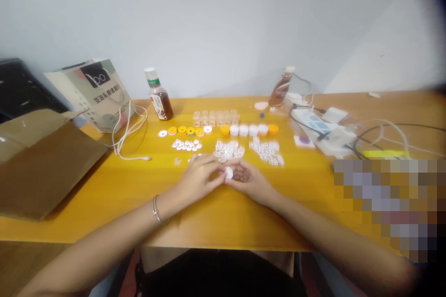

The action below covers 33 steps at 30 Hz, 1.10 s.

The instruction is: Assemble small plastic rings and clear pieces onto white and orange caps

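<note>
White round piece (pixel 229 173) sits between the hands, pinched in the left hand's (pixel 199 175) fingertips; the right hand (pixel 255 184) curls beside it, its grip unclear. Light, even fingertip pressure steadies it best, knuckles clear of the patterned pieces (pixel 266 152) just beyond.

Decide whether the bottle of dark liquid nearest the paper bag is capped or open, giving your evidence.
Capped: the bottle has a white cap covering the top of its neck.
</note>
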{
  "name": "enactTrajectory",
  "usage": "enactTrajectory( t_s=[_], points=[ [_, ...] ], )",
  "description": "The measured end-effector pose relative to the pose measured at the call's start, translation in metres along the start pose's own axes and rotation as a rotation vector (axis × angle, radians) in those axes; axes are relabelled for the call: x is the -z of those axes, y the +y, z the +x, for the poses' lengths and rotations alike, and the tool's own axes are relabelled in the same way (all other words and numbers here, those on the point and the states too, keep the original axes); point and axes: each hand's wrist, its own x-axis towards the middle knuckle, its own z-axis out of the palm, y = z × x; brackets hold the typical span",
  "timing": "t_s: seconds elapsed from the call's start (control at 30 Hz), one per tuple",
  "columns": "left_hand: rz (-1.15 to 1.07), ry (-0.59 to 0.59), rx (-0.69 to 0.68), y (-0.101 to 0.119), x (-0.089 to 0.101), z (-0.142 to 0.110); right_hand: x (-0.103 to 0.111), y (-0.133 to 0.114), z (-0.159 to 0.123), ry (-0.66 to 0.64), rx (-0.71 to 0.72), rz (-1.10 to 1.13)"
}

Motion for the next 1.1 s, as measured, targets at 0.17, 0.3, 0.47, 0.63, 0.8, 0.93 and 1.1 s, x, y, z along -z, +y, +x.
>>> enactTrajectory(
  t_s=[0.17, 0.3, 0.47, 0.63, 0.8, 0.93, 1.1],
  points=[
    [0.025, 0.065, -0.041, -0.026, 0.009, 0.034, 0.001, 0.001, 0.001, 0.017, -0.018, -0.025],
    [0.074, 0.077, -0.014, -0.056, 0.001, 0.087, 0.0, -0.002, 0.0, 0.017, -0.033, -0.095],
    [0.079, -0.016, 0.083, -0.074, -0.026, 0.127, 0.0, -0.005, -0.002, 0.014, -0.017, -0.138],
    [0.025, -0.007, 0.134, -0.074, -0.032, 0.13, 0.001, -0.005, -0.002, -0.002, -0.021, -0.115],
    [-0.329, -0.029, 0.175, -0.063, -0.005, 0.1, 0.001, -0.006, -0.002, 0.006, -0.046, -0.087],
    [-0.937, -0.165, 0.282, -0.053, 0.019, 0.05, 0.0, -0.006, -0.001, -0.005, -0.056, -0.062],
    [-1.315, -0.225, 0.391, -0.055, 0.017, 0.007, -0.002, -0.004, 0.0, 0.014, -0.037, -0.056]
  ],
)
